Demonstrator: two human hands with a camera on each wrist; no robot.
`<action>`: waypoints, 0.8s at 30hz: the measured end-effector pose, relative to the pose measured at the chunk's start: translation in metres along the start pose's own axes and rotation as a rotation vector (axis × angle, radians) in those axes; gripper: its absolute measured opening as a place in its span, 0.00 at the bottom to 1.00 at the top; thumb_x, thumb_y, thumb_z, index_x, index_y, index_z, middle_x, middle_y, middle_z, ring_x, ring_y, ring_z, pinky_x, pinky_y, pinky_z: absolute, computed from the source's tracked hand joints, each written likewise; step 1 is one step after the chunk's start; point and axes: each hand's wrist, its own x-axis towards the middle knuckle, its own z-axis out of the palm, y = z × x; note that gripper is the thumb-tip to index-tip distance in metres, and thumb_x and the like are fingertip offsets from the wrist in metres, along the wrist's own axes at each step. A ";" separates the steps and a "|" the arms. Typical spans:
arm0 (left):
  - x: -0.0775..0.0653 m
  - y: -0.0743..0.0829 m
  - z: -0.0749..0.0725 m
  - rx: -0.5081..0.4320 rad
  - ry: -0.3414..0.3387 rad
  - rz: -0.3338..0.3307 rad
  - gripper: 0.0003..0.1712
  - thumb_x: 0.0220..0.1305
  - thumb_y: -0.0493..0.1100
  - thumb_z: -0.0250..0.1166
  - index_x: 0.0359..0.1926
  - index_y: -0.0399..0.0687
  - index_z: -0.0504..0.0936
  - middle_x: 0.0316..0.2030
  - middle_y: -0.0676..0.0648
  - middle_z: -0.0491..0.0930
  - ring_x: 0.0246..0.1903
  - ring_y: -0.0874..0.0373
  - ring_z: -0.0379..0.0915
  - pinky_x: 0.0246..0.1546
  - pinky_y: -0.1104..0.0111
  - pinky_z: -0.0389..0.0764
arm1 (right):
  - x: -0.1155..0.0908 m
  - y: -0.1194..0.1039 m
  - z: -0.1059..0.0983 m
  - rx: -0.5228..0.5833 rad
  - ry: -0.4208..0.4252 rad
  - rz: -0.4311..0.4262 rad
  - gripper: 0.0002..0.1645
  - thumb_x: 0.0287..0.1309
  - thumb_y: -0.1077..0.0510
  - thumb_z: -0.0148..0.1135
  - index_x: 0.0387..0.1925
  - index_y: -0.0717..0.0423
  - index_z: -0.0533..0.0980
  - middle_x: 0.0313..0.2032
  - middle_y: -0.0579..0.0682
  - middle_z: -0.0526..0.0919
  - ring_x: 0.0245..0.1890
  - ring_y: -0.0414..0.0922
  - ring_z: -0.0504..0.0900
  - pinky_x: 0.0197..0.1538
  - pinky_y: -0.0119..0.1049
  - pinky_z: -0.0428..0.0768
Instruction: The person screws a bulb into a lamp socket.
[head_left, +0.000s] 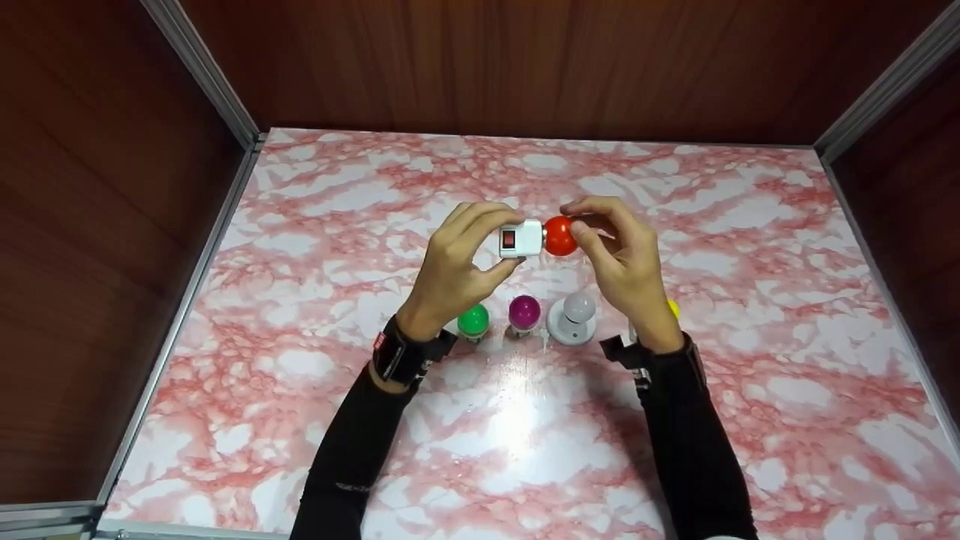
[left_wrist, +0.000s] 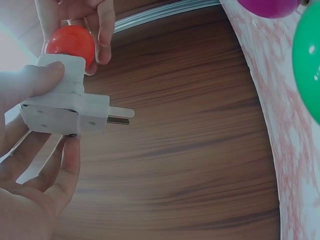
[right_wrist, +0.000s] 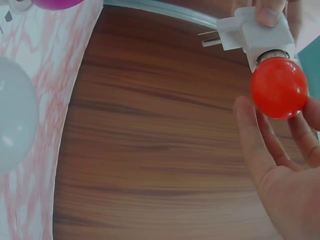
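Observation:
My left hand [head_left: 456,262] grips a white plug-in lamp socket [head_left: 531,238] with a red rocker switch, thumb on one side and fingers on the other. Two metal prongs [left_wrist: 121,112] stick out of the socket in the left wrist view. A red light bulb [head_left: 560,236] sits at the socket's open end, its metal base [right_wrist: 272,55] partly inside. My right hand [head_left: 626,259] pinches the bulb's round end between thumb and fingers. Both hands hold the pair above the table. How deep the bulb's thread sits cannot be seen.
On the marbled table [head_left: 337,450] stand a green bulb [head_left: 473,320], a purple bulb [head_left: 525,311] and a white bulb [head_left: 579,307] on a round white base [head_left: 571,334]. The right wrist partly hides a yellow bulb [head_left: 674,308]. Brown panels [head_left: 525,67] wall the table.

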 end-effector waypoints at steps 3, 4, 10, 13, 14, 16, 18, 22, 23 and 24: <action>0.000 0.000 0.000 -0.007 0.000 -0.006 0.21 0.63 0.40 0.78 0.56 0.40 0.87 0.52 0.43 0.88 0.52 0.51 0.83 0.60 0.65 0.85 | 0.000 0.001 0.001 0.009 0.006 -0.043 0.09 0.71 0.69 0.64 0.46 0.75 0.80 0.50 0.50 0.88 0.52 0.39 0.89 0.54 0.29 0.91; 0.000 0.000 0.000 -0.010 0.001 -0.008 0.21 0.63 0.40 0.78 0.56 0.40 0.87 0.52 0.43 0.88 0.52 0.51 0.83 0.59 0.65 0.85 | 0.000 0.001 0.001 0.009 0.005 -0.050 0.09 0.71 0.68 0.64 0.45 0.75 0.80 0.50 0.51 0.88 0.52 0.39 0.89 0.54 0.30 0.91; 0.001 0.000 -0.001 -0.031 0.003 -0.032 0.22 0.63 0.42 0.78 0.56 0.40 0.86 0.52 0.42 0.87 0.51 0.52 0.83 0.57 0.66 0.85 | -0.001 -0.002 -0.006 0.061 -0.083 -0.049 0.18 0.60 0.72 0.73 0.51 0.74 0.81 0.56 0.61 0.85 0.56 0.43 0.88 0.57 0.34 0.91; 0.000 0.000 -0.001 -0.052 -0.002 -0.051 0.22 0.63 0.42 0.78 0.56 0.40 0.86 0.52 0.41 0.86 0.51 0.53 0.83 0.54 0.68 0.86 | -0.001 -0.003 -0.010 0.064 -0.140 -0.049 0.29 0.50 0.76 0.78 0.56 0.72 0.81 0.59 0.61 0.83 0.59 0.45 0.87 0.60 0.35 0.90; 0.000 0.000 -0.002 -0.059 -0.004 -0.055 0.23 0.63 0.42 0.79 0.57 0.39 0.86 0.52 0.41 0.86 0.50 0.53 0.83 0.53 0.68 0.86 | -0.001 -0.003 -0.011 0.054 -0.150 -0.052 0.31 0.49 0.76 0.78 0.57 0.71 0.81 0.60 0.61 0.83 0.59 0.44 0.87 0.61 0.35 0.89; 0.000 0.000 -0.002 -0.067 -0.005 -0.061 0.23 0.63 0.42 0.79 0.57 0.39 0.86 0.52 0.41 0.86 0.50 0.53 0.83 0.52 0.69 0.86 | -0.001 -0.003 -0.012 0.035 -0.156 -0.057 0.32 0.47 0.78 0.79 0.57 0.70 0.81 0.60 0.61 0.83 0.59 0.44 0.87 0.61 0.35 0.89; 0.001 0.000 -0.003 -0.069 -0.007 -0.061 0.23 0.63 0.42 0.79 0.57 0.39 0.86 0.52 0.41 0.86 0.50 0.53 0.83 0.53 0.69 0.87 | -0.001 -0.002 -0.012 0.020 -0.150 -0.065 0.31 0.47 0.78 0.78 0.56 0.70 0.81 0.59 0.62 0.83 0.59 0.43 0.87 0.60 0.34 0.90; 0.001 0.001 -0.004 -0.060 -0.004 -0.057 0.23 0.64 0.42 0.78 0.57 0.39 0.86 0.52 0.41 0.87 0.52 0.52 0.84 0.58 0.67 0.86 | -0.001 0.000 -0.010 0.002 -0.135 -0.078 0.30 0.48 0.78 0.78 0.56 0.71 0.81 0.57 0.58 0.85 0.57 0.42 0.88 0.58 0.33 0.90; 0.001 0.001 -0.004 -0.055 -0.002 -0.054 0.22 0.64 0.42 0.78 0.57 0.39 0.86 0.52 0.41 0.87 0.53 0.52 0.84 0.59 0.66 0.86 | -0.001 0.000 -0.010 0.000 -0.135 -0.078 0.30 0.48 0.78 0.78 0.56 0.71 0.81 0.57 0.55 0.85 0.57 0.41 0.88 0.57 0.32 0.90; 0.001 0.001 -0.004 -0.048 0.000 -0.051 0.22 0.64 0.42 0.78 0.56 0.39 0.86 0.52 0.41 0.87 0.53 0.52 0.84 0.60 0.66 0.86 | -0.001 0.000 -0.010 -0.002 -0.136 -0.078 0.30 0.48 0.77 0.78 0.56 0.71 0.81 0.57 0.52 0.85 0.57 0.41 0.88 0.57 0.32 0.90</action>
